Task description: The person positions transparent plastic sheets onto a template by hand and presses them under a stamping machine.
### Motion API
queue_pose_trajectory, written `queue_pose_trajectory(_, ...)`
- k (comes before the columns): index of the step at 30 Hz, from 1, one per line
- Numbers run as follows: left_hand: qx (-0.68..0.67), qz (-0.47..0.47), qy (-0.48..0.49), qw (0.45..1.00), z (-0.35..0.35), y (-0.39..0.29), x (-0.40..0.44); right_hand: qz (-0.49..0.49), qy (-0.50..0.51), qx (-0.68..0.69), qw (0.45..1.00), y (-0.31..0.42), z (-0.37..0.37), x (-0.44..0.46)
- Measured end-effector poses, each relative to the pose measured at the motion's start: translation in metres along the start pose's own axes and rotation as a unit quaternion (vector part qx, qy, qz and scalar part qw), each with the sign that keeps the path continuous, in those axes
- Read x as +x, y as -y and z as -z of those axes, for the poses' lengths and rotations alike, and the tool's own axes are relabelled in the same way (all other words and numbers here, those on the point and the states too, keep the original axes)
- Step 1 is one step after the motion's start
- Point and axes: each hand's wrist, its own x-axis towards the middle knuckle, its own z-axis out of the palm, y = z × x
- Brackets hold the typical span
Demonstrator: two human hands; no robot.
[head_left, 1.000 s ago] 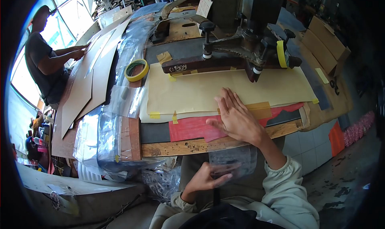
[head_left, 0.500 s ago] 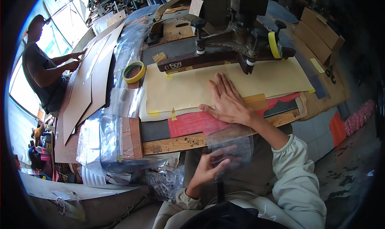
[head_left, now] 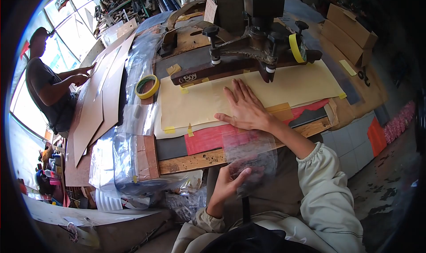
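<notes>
My right hand lies flat with fingers spread on a cream sheet, which has small yellow tape pieces along its edges. Under the sheet's near side a red sheet shows, on a dark board edged with wood. Below the table edge, my left hand holds a clear plastic sheet, thumb in front and fingers partly hidden behind it. The plastic's upper part reaches over the red sheet and wooden edge, near my right wrist. A dark metal clamp bar crosses the cream sheet's far side.
A yellow tape roll lies left of the cream sheet; another tape roll hangs on the clamp. Clear plastic and brown boards cover the left side, where another person works. Scissors and a cardboard box sit at right.
The clear plastic sheet has risen slightly over the table edge, and my left hand's fingers have moved behind it. My right hand stays flat on the cream sheet. The view has shifted a little.
</notes>
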Motion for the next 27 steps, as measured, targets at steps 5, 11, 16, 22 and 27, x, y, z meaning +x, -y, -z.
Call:
queue_pose_trajectory(5,0.001,-0.001,-0.001,1.000,0.002,-0.001,0.002,-0.002,-0.010,-0.004,1.000,-0.001,-0.002,0.001)
queue_pose_trajectory(11,-0.012,-0.014,-0.010,1.000,-0.002,-0.004,0.003,0.003,-0.012,-0.003,1.000,-0.002,-0.001,0.003)
queue_pose_trajectory(16,-0.016,-0.009,-0.035,0.999,-0.005,-0.007,0.005,0.005,-0.008,-0.004,1.000,-0.004,-0.002,0.007)
queue_pose_trajectory(22,-0.077,0.035,-0.039,0.996,-0.009,-0.017,0.004,-0.003,0.004,-0.009,1.000,-0.005,-0.002,0.010)
queue_pose_trajectory(27,-0.089,0.035,-0.038,0.995,-0.009,-0.016,0.006,0.000,-0.007,-0.002,1.000,-0.006,-0.002,0.010)
